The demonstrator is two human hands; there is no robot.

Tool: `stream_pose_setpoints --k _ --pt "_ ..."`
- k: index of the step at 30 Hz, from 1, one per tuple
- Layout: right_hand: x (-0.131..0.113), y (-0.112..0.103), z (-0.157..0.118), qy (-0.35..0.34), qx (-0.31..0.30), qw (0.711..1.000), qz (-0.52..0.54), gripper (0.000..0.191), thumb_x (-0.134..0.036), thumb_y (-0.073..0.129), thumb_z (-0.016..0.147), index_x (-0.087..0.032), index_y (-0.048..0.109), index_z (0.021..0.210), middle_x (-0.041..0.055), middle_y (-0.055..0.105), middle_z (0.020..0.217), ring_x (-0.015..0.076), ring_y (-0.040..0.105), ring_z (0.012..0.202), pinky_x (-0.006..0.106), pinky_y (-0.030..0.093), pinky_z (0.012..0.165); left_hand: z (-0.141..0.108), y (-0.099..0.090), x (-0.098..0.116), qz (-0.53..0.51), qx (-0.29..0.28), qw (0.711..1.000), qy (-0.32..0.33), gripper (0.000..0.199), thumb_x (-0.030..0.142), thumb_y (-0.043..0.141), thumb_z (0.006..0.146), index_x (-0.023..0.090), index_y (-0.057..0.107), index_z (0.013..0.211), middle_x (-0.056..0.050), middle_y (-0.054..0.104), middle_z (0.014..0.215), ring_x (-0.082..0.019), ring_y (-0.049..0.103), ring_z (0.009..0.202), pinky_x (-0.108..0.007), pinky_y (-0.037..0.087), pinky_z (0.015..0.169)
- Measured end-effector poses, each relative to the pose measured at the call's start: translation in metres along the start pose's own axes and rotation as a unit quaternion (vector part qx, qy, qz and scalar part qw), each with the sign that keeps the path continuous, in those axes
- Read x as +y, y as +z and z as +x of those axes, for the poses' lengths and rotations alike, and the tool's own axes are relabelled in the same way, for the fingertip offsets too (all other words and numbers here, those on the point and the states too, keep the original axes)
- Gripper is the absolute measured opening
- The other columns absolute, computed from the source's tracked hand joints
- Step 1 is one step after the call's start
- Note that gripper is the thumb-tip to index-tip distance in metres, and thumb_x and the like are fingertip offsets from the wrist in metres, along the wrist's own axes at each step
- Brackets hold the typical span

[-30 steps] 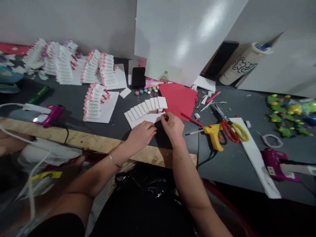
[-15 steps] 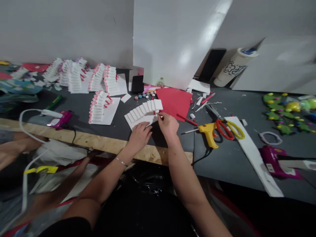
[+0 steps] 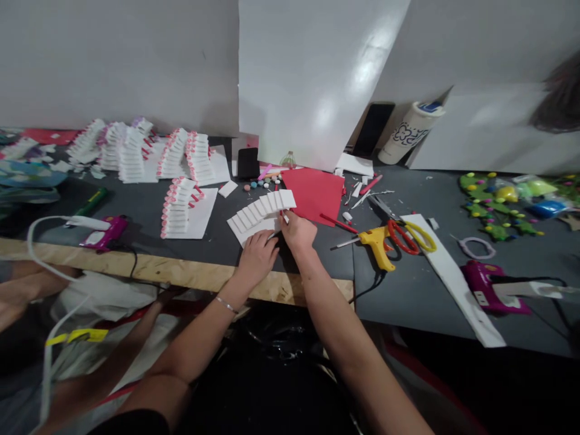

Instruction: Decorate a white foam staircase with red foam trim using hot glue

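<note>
Just left of the red sheet (image 3: 312, 194) lie my white stairs (image 3: 258, 211); my left hand (image 3: 258, 257), loosely open, rests at their near edge. My right hand (image 3: 295, 232) pinches closed beside them, on what I cannot tell.

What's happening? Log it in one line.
left hand: on white card | right hand: at card's right end, grip unclear | glue gun: lying to the right

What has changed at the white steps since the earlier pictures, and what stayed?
The right hand has edged slightly left along the near side of the steps. Whether it took or released anything is too small to tell. The left hand stays at the card; the glue gun, scissors and red sheet lie as before, though the camera view shifted.
</note>
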State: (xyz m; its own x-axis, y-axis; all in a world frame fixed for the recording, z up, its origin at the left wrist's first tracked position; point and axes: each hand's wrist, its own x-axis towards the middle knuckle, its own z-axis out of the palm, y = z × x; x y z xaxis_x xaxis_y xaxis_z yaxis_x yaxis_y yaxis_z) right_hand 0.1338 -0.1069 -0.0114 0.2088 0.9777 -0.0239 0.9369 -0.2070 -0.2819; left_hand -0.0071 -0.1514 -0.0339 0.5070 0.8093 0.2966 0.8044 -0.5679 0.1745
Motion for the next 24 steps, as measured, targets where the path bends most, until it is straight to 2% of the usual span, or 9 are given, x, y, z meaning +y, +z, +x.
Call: stream_pose_setpoints --k 6,12,24 --pt "-0.0028 -0.0008 0.0021 0.029 0.003 1.000 0.008 0.038 -0.044 0.040 0.101 -0.032 0.068 0.124 0.0080 0.077 0.092 0.0199 0.073 0.086 0.026 0.049 0.072 0.0003 0.0005 0.0017 -0.011 0.002 1.000 0.003 0.025 0.021 0.051 0.095 0.015 0.066 0.115 -0.017 0.065 0.125 -0.031 0.057 0.121 -0.049 0.050 0.095" --pt "0.0011 0.0016 0.0039 0.048 -0.004 0.999 0.020 0.039 -0.046 0.039 0.102 -0.034 0.068 0.125 0.0071 0.077 0.094 0.0203 0.072 0.089 0.028 0.049 0.074 0.0014 0.0010 0.0035 -0.007 -0.021 1.000 -0.004 0.026 0.022 0.051 0.096 0.015 0.064 0.117 -0.016 0.064 0.128 -0.030 0.055 0.124 -0.047 0.048 0.098" --pt "0.0034 0.0016 0.0074 0.043 -0.019 0.998 0.036 0.039 -0.048 0.040 0.101 -0.037 0.068 0.125 0.0049 0.077 0.099 0.0196 0.070 0.088 0.027 0.048 0.076 0.0025 0.0002 0.0046 -0.016 -0.027 0.999 -0.007 0.026 0.023 0.050 0.097 0.015 0.064 0.118 -0.016 0.063 0.129 -0.030 0.055 0.124 -0.047 0.048 0.098"
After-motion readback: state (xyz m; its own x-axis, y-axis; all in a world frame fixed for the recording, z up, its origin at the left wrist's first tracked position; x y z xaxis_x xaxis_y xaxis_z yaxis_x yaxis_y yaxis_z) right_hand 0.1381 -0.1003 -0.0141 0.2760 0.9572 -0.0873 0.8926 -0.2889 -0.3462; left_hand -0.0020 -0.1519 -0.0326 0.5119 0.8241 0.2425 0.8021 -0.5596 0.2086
